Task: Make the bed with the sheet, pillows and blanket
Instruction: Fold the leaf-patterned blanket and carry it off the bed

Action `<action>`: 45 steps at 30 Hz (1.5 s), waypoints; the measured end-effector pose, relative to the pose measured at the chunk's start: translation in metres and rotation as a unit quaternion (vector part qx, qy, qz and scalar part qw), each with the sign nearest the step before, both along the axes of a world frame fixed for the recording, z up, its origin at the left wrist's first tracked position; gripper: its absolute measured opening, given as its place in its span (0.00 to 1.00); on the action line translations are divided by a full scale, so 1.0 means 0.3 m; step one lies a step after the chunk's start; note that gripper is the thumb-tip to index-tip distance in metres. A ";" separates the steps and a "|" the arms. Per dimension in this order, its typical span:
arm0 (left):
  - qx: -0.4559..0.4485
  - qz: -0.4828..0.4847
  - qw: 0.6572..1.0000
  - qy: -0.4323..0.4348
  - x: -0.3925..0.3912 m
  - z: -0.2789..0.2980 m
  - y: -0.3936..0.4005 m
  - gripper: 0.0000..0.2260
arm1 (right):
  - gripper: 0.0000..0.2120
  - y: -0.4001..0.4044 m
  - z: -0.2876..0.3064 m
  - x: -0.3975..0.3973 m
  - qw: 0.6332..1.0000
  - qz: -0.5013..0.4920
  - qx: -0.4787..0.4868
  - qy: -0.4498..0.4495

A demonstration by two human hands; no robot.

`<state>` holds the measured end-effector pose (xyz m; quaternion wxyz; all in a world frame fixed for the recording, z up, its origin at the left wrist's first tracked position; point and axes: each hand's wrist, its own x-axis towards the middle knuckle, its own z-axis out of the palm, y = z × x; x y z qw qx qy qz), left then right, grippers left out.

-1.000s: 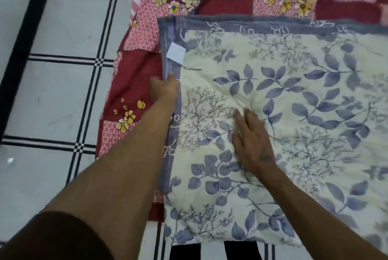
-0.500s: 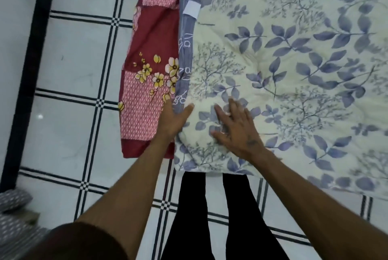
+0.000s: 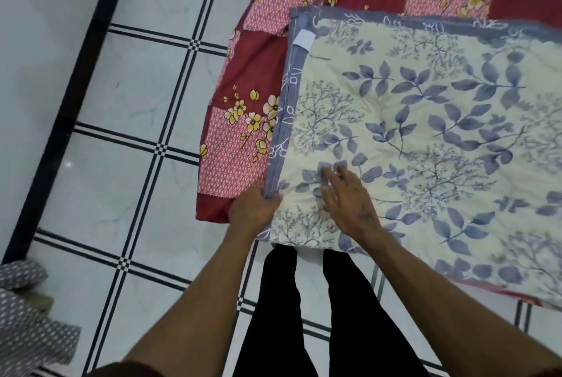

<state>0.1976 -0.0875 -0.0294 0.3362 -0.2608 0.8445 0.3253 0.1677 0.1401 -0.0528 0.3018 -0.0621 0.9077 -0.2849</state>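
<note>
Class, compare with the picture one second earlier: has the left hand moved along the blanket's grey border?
Yes. The left hand has slid down the blanket border, away from the white label, to the near corner.

The cream quilted cloth blanket with blue-grey leaf print (image 3: 425, 139) looks soft, matt and puffy, edged in grey woven fabric. The red patchwork floral cotton sheet (image 3: 243, 139) looks thin and matt. The white floor tiles (image 3: 100, 121) are smooth and glossy.

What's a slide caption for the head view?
Left hand grips folded leaf-print blanket edge; right hand flat on it, over red floral sheet.
</note>
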 end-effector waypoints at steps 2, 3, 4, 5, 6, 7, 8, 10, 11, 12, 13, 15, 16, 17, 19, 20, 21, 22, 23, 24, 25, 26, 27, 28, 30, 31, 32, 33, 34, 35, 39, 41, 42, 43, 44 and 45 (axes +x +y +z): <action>0.057 0.021 0.998 0.011 0.017 -0.048 -0.007 0.27 | 0.23 -0.009 -0.008 -0.013 0.997 0.026 -0.008 -0.071; 0.091 0.049 0.994 0.029 0.021 -0.086 -0.008 0.31 | 0.22 -0.012 -0.012 -0.015 0.992 0.041 -0.011 -0.117; 0.117 0.085 0.989 0.041 0.027 -0.152 -0.010 0.35 | 0.22 -0.012 -0.015 -0.014 0.987 0.051 -0.010 -0.153; 0.132 0.122 0.982 0.054 0.033 -0.232 -0.010 0.37 | 0.22 -0.011 -0.014 -0.012 0.983 0.052 -0.011 -0.173; 0.135 0.147 0.978 0.061 0.021 -0.228 0.014 0.38 | 0.21 -0.010 -0.007 -0.014 0.982 0.043 -0.014 -0.183; 0.148 0.167 0.972 0.072 -0.006 -0.173 0.040 0.37 | 0.20 -0.013 0.005 -0.017 0.983 0.025 -0.027 -0.178; 0.161 0.179 0.968 0.078 -0.028 -0.138 0.059 0.33 | 0.19 -0.014 0.019 -0.019 0.984 -0.007 -0.043 -0.173; 0.202 0.184 0.959 0.068 -0.079 -0.080 0.095 0.22 | 0.19 -0.017 0.060 -0.031 0.982 -0.085 -0.073 -0.152; 0.227 0.179 0.955 0.070 -0.100 -0.052 0.107 0.25 | 0.20 -0.015 0.089 -0.039 0.979 -0.125 -0.085 -0.137; 0.250 0.164 0.951 0.077 -0.123 -0.020 0.116 0.30 | 0.20 -0.017 0.128 -0.054 0.973 -0.167 -0.097 -0.124; 0.262 0.149 0.950 0.083 -0.139 0.010 0.125 0.35 | 0.21 -0.019 0.161 -0.068 0.964 -0.211 -0.112 -0.116; 0.261 0.106 0.956 0.085 -0.172 0.056 0.150 0.41 | 0.23 -0.020 0.229 -0.123 0.930 -0.313 -0.153 -0.120; 0.257 0.089 0.959 0.081 -0.182 0.096 0.171 0.41 | 0.24 -0.019 0.264 -0.156 0.909 -0.357 -0.172 -0.126; 0.255 0.071 0.960 0.093 -0.190 0.136 0.198 0.39 | 0.24 -0.014 0.316 -0.190 0.894 -0.387 -0.190 -0.123; 0.245 0.010 0.961 0.128 -0.202 0.248 0.271 0.36 | 0.26 0.003 0.424 -0.252 0.890 -0.400 -0.194 -0.102; 0.244 -0.025 0.960 0.138 -0.213 0.301 0.309 0.34 | 0.27 0.013 0.469 -0.287 0.900 -0.386 -0.186 -0.086; 0.245 -0.060 0.955 0.153 -0.222 0.337 0.345 0.34 | 0.28 0.025 0.508 -0.322 0.911 -0.367 -0.178 -0.067; 0.249 -0.091 0.950 0.168 -0.241 0.387 0.386 0.34 | 0.27 0.041 0.561 -0.362 0.921 -0.348 -0.168 -0.046; 0.255 -0.116 0.942 0.187 -0.258 0.421 0.425 0.33 | 0.27 0.056 0.602 -0.401 0.930 -0.330 -0.158 -0.032; 0.259 -0.134 0.934 0.206 -0.279 0.462 0.463 0.30 | 0.28 0.078 0.638 -0.440 0.937 -0.315 -0.146 -0.026; 0.262 -0.153 0.925 0.227 -0.296 0.485 0.502 0.27 | 0.29 0.103 0.668 -0.475 0.945 -0.300 -0.128 -0.026; 0.259 -0.175 0.919 0.239 -0.312 0.522 0.539 0.25 | 0.32 0.131 0.699 -0.503 0.952 -0.282 -0.112 -0.031; 0.259 -0.192 0.913 0.250 -0.327 0.535 0.574 0.24 | 0.35 0.157 0.724 -0.526 0.960 -0.260 -0.097 -0.034; 0.257 -0.203 0.911 0.251 -0.336 0.542 0.606 0.25 | 0.39 0.182 0.741 -0.544 0.967 -0.239 -0.080 -0.041; 0.253 -0.224 0.907 0.251 -0.333 0.551 0.684 0.30 | 0.44 0.234 0.764 -0.564 0.982 -0.181 -0.017 -0.048; 0.244 -0.237 0.904 0.259 -0.331 0.545 0.717 0.31 | 0.45 0.251 0.762 -0.569 0.988 -0.144 0.034 -0.035; 0.232 -0.247 0.901 0.272 -0.329 0.537 0.766 0.31 | 0.41 0.286 0.756 -0.572 0.990 -0.111 0.091 -0.007; 0.225 -0.255 0.896 0.285 -0.327 0.532 0.804 0.29 | 0.35 0.317 0.740 -0.579 0.986 -0.085 0.140 0.037; 0.219 -0.254 0.896 0.293 -0.325 0.538 0.862 0.27 | 0.28 0.372 0.732 -0.585 0.979 -0.073 0.172 0.077; 0.212 -0.254 0.894 0.301 -0.326 0.544 0.896 0.26 | 0.23 0.406 0.728 -0.594 0.975 -0.071 0.182 0.104; 0.183 -0.271 0.899 0.292 -0.329 0.613 1.137 0.25 | 0.22 0.693 0.742 -0.599 0.977 -0.128 0.119 0.120; 0.179 -0.295 0.895 0.284 -0.335 0.627 1.268 0.21 | 0.24 0.849 0.747 -0.579 0.972 -0.180 0.081 0.127; 0.185 -0.310 0.890 0.280 -0.337 0.630 1.362 0.21 | 0.24 0.959 0.744 -0.562 0.967 -0.209 0.068 0.126; 0.188 -0.327 0.885 0.273 -0.336 0.629 1.433 0.22 | 0.24 1.048 0.730 -0.541 0.963 -0.234 0.059 0.121; 0.195 -0.343 0.881 0.259 -0.324 0.615 1.510 0.22 | 0.22 1.146 0.704 -0.512 0.956 -0.264 0.055 0.111; 0.205 -0.358 0.880 0.236 -0.309 0.597 1.574 0.21 | 0.20 1.230 0.671 -0.482 0.949 -0.295 0.053 0.102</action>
